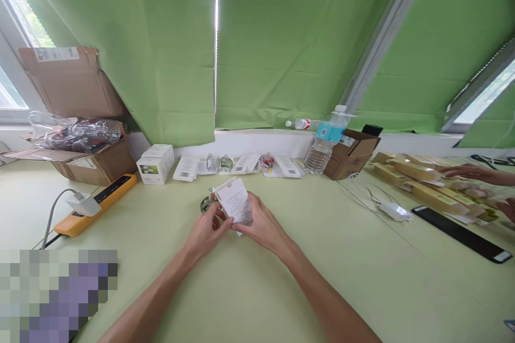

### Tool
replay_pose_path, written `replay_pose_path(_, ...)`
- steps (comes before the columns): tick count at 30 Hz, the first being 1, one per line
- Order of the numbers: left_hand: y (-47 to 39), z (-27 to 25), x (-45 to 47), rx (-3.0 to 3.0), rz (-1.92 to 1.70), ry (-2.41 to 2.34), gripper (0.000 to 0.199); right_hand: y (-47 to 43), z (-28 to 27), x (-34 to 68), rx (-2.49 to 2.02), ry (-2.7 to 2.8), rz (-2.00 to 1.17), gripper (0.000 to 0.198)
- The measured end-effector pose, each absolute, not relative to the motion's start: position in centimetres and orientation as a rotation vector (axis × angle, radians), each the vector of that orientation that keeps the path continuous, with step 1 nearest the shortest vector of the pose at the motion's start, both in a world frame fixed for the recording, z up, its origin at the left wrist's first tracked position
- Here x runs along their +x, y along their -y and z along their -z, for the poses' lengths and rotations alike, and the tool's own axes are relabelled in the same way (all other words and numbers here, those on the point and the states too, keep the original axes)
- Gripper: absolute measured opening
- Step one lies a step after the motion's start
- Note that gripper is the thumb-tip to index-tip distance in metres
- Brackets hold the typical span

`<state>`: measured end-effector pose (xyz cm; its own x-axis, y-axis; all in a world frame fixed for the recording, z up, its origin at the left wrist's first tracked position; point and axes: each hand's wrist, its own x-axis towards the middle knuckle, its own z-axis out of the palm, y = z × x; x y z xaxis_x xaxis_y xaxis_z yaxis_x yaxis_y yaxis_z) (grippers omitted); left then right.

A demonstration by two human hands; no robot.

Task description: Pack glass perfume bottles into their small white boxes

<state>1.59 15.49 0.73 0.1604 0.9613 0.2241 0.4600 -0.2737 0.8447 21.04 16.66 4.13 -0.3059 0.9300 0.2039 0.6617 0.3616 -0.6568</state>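
Both my hands hold a white printed paper box (233,199), raised and tilted over the table. My left hand (209,229) pinches its lower left corner, with the thumb on the printed face. My right hand (261,221) grips the right edge, fingers behind it and thumb at the bottom. Just behind my left fingers is a dark green glass bottle (206,203) with a shiny cap, partly hidden. Along the back lie white boxes (186,168) paired with small glass bottles: a clear one (210,161), a green one (226,163) and a red one (266,160).
At left are stacked white boxes (152,170), an orange power strip (96,204) and an open cardboard box (80,167). At right stand a large water bottle (322,150) and a charger (395,211). Another person's hand (477,173) is over yellow boxes (436,195).
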Motion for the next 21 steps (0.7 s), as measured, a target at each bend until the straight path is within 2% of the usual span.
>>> replay_pose_path(5, -15.43, -0.86, 1.65, 1.823, -1.047, -1.355, 0.039, -16.74, -3.97, 21.12, -1.367, 2.066, -0.622, 0.081)
replay_pose_path(12, -15.25, -1.26, 1.67, 1.831, -1.071, -1.343, 0.041, -16.73, -4.1, 21.17, -1.344, 2.069, -0.637, 0.072)
replay_pose_path(21, -15.04, -1.48, 1.72, 1.858, -1.09, -1.288, 0.039, -17.03, -4.29, 21.31, -1.257, 1.997, -0.652, 0.038)
